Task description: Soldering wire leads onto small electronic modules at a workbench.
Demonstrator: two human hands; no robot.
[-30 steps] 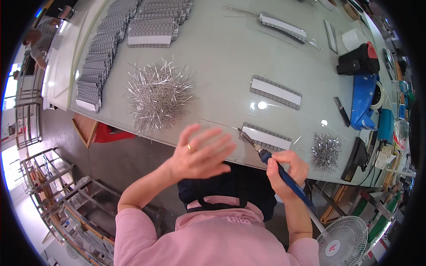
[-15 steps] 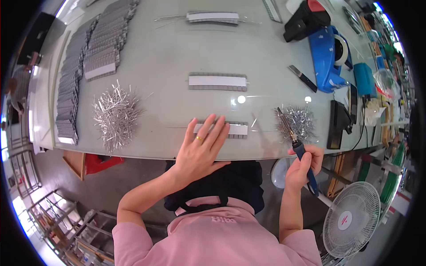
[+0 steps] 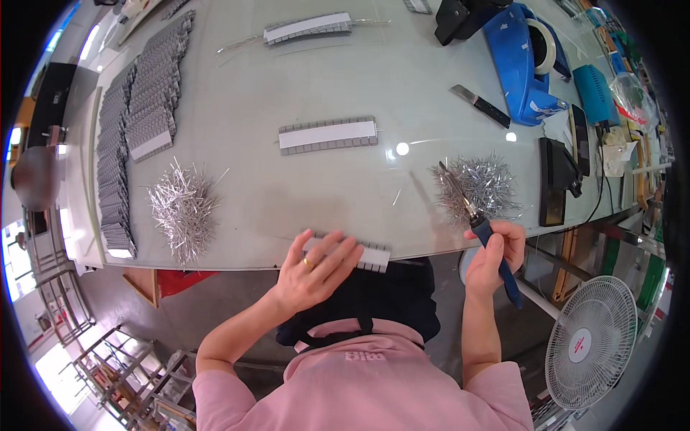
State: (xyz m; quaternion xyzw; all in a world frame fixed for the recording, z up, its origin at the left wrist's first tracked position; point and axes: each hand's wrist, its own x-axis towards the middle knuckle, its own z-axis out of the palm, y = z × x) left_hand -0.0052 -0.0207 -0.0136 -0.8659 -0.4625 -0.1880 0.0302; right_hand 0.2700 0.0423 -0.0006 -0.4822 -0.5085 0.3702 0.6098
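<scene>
At the table's near edge, my left hand [image 3: 316, 271] lies over a grey segmented strip [image 3: 374, 258] with a white band along it. Its fingers cover the strip's left part, and the thumb is hidden beneath. The strip slants, its right end reaching past the edge. My right hand [image 3: 497, 251] is closed round the blue handle of a soldering iron [image 3: 480, 224]. The iron's metal tip points up and left, over a pile of short silvery wire pieces [image 3: 489, 183]. A second grey strip [image 3: 328, 135] lies farther in, with thin wire ends showing at its sides.
Another strip with long wires [image 3: 307, 27] lies at the far side. Stacked grey strips [image 3: 152, 93] and a second wire pile [image 3: 181, 215] are on the left. Right: a knife [image 3: 481, 105], a blue tape dispenser [image 3: 514, 65] and a black stand [image 3: 553, 183]. A fan [image 3: 591, 343] stands below.
My left hand has drawn the near strip toward me to the table's edge, and the strip has turned slantwise. The soldering iron stays in my right hand. The view has shifted a little.
</scene>
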